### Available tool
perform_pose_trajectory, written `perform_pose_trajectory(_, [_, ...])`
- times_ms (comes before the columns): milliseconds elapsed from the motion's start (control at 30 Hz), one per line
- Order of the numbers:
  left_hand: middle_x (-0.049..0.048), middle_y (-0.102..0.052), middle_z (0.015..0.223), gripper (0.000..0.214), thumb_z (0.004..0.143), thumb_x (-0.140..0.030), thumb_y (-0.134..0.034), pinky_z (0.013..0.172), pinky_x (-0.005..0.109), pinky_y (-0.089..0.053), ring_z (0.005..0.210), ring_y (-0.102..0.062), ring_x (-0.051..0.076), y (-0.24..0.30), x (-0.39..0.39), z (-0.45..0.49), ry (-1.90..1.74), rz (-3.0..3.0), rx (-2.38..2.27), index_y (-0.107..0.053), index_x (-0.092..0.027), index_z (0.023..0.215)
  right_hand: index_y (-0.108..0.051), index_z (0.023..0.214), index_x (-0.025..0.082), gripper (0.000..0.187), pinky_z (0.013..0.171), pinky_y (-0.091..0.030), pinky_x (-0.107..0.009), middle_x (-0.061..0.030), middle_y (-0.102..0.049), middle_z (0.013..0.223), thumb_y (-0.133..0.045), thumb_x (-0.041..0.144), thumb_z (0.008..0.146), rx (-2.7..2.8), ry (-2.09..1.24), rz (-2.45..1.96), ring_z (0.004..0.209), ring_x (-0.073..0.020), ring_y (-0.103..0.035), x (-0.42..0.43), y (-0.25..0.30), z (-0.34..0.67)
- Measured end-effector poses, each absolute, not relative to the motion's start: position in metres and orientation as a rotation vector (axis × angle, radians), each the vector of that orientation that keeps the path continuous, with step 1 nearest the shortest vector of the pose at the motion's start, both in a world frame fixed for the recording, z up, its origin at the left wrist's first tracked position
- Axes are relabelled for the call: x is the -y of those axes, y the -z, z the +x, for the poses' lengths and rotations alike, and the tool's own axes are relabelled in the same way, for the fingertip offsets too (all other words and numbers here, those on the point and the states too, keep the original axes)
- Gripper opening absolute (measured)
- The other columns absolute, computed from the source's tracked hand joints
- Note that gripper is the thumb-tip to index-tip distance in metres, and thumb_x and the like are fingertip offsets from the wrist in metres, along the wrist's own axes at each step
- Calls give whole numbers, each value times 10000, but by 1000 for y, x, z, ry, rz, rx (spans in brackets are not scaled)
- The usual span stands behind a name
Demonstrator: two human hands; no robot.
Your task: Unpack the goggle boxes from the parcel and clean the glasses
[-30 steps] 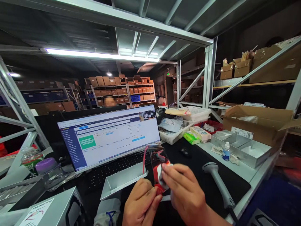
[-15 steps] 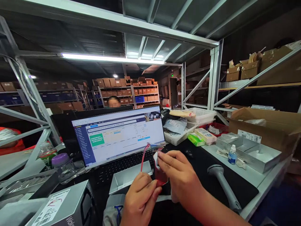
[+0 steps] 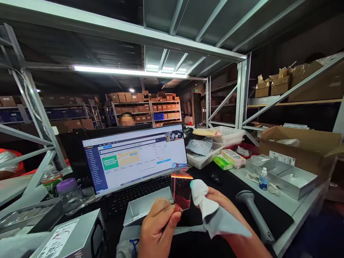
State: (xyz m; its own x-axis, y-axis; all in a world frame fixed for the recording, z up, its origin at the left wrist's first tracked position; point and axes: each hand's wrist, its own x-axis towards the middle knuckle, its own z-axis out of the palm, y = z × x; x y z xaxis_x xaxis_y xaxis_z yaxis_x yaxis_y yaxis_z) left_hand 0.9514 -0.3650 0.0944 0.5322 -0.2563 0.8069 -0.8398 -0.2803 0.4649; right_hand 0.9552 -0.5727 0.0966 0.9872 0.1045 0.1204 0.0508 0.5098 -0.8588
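Note:
My left hand pinches a pair of glasses near its lower end, thumb against forefinger. The glasses have a large see-through tinted lens, a pinkish temple and a bright orange glint along the upper edge. Just right of the lens, my right hand grips a pale grey-white cloth, which bunches over the fingertips and hangs down across the palm. A small gap shows between cloth and lens. Behind my left hand sits an open grey box. Some right-hand fingers are hidden by the cloth.
A monitor stands behind a black keyboard. To the right lie a barcode scanner, a small spray bottle and a grey divided tray. A printed box and a purple-lidded jar are at left.
My right hand has drawn away from the lens to the right and turned, so more cloth shows. My left hand keeps its pinch on the glasses, which now appear at a different angle.

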Motion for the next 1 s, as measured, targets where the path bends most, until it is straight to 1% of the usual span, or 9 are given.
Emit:
perform_pose_trajectory(67, [-14, -545, 680, 231, 986, -253, -569, 603, 203, -449, 654, -549, 123, -94, 365, 952, -754, 1824, 916, -655, -216, 775, -772, 799, 114, 333, 581, -445, -207, -43, -687, 672, -840, 334, 558, 269, -201, -940, 590, -121, -582, 570, -105, 959])
perform_pose_trajectory(200, [-10, -531, 653, 272, 987, -255, -567, 583, 206, -445, 625, -528, 123, -100, 365, 951, -820, 1835, 951, -650, -206, 733, -763, 1012, 121, 472, 680, -456, -211, -50, -700, 830, -874, 348, 613, 440, -322, -949, 695, -125, -598, 567, -112, 946])
perform_pose_trajectory(267, [-10, -544, 661, 239, 981, -240, -577, 591, 202, -453, 631, -533, 120, -102, 367, 951, -862, 1827, 976, -658, -206, 758, -767, 1010, 148, 471, 709, -447, -217, -39, -687, 863, -911, 388, 632, 434, -242, -997, 739, -130, -593, 564, -111, 937])
perform_pose_trajectory(367, [-6, -574, 696, 186, 969, -204, -592, 615, 193, -469, 664, -553, 116, -102, 369, 950, -918, 1807, 996, -657, -203, 794, -797, 875, 159, 374, 685, -418, -224, -38, -642, 885, -867, 490, 716, 445, -28, -1097, 777, -142, -555, 555, -108, 931])
perform_pose_trajectory(433, [-2, -582, 713, 173, 963, -190, -595, 630, 192, -477, 685, -559, 116, -101, 369, 949, -940, 1808, 1009, -649, -199, 800, -811, 814, 171, 333, 681, -405, -235, -32, -607, 869, -835, 499, 757, 474, 90, -1178, 792, -152, -533, 550, -107, 930])
perform_pose_trajectory(567, [7, -589, 735, 176, 961, -193, -597, 631, 201, -482, 700, -558, 124, -100, 367, 948, -922, 1834, 1019, -621, -194, 787, -830, 842, 223, 264, 743, -403, -268, -21, -587, 836, -785, 482, 823, 567, 223, -1330, 808, -164, -528, 552, -109, 929])
perform_pose_trajectory(700, [6, -590, 740, 150, 958, -183, -597, 630, 208, -480, 702, -552, 128, -98, 367, 948, -920, 1809, 1012, -627, -197, 811, -834, 875, 233, 312, 759, -403, -282, -32, -603, 849, -735, 529, 857, 637, 242, -1408, 831, -178, -540, 557, -108, 928])
perform_pose_trajectory(833, [2, -598, 754, 137, 966, -190, -588, 656, 210, -492, 724, -576, 131, -95, 366, 946, -812, 1846, 974, -665, -210, 854, -827, 873, 223, 337, 774, -410, -287, -37, -601, 859, -705, 537, 882, 703, 242, -1468, 850, -181, -551, 555, -100, 926])
perform_pose_trajectory(1000, [-8, -597, 741, 166, 966, -201, -585, 633, 202, -497, 706, -591, 129, -90, 367, 947, -751, 1817, 931, -680, -227, 833, -791, 801, 174, 387, 734, -407, -276, -39, -554, 835, -641, 504, 936, 776, 378, -1614, 812, -164, -529, 554, -92, 926])
